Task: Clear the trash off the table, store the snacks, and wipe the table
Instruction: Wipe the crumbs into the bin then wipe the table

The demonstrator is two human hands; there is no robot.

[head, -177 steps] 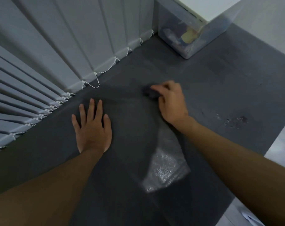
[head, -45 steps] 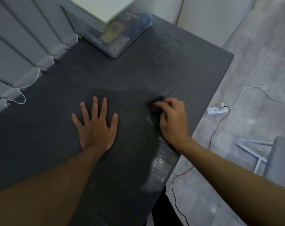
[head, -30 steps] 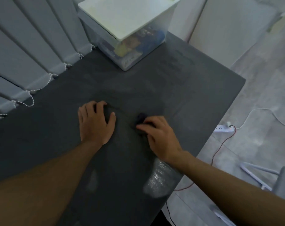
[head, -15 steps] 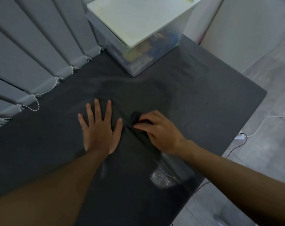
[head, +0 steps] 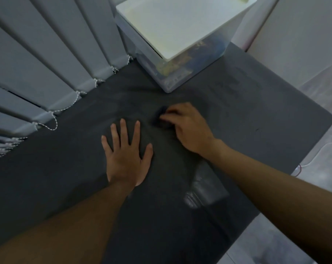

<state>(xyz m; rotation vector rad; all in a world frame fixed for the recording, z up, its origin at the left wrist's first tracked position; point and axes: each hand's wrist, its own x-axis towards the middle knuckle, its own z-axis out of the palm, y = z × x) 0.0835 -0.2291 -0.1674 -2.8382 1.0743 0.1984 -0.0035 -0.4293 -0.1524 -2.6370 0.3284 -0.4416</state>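
Vertical blinds (head: 47, 60), beaded chain (head: 55, 121), grey floor (head: 275, 244)

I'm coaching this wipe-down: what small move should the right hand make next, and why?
Probably slide the cloth away and right, toward the faint smudges near the box. The right hand grips the cloth on the table, the left hand lies flat beside it, and that patch may be unwiped.

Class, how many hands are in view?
2. The left hand lies flat on the dark table; the right hand, to its right, grips a dark cloth against the table.
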